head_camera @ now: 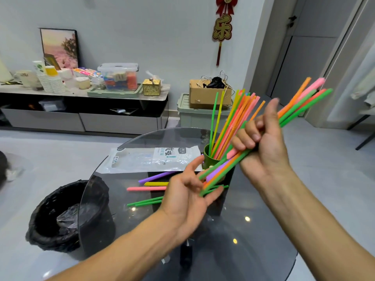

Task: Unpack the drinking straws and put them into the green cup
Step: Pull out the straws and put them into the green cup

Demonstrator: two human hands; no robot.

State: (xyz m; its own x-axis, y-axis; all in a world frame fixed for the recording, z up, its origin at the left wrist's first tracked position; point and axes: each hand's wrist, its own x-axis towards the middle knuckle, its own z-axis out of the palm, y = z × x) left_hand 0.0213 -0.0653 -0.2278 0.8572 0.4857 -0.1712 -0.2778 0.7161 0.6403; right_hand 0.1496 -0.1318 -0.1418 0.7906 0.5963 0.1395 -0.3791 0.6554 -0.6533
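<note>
My right hand (pixel 261 142) grips a slanted bundle of coloured straws (pixel 300 102) above the round glass table (pixel 253 230). The bundle's lower ends rest against the spread fingers of my left hand (pixel 188 191), which holds nothing. Behind the hands stands the green cup (pixel 208 157), with several straws (pixel 233 118) upright in it and fanning out. A few loose straws (pixel 150 188), purple, yellow, pink and green, lie on the glass left of my left hand. The clear plastic straw package (pixel 150 160) lies flat farther back.
A black bin (pixel 58 216) lined with a black bag stands on the floor at the table's left. A low cabinet (pixel 81 110) with cups and boxes runs along the back wall. A green storage crate (pixel 194 116) carrying a cardboard box sits behind the table.
</note>
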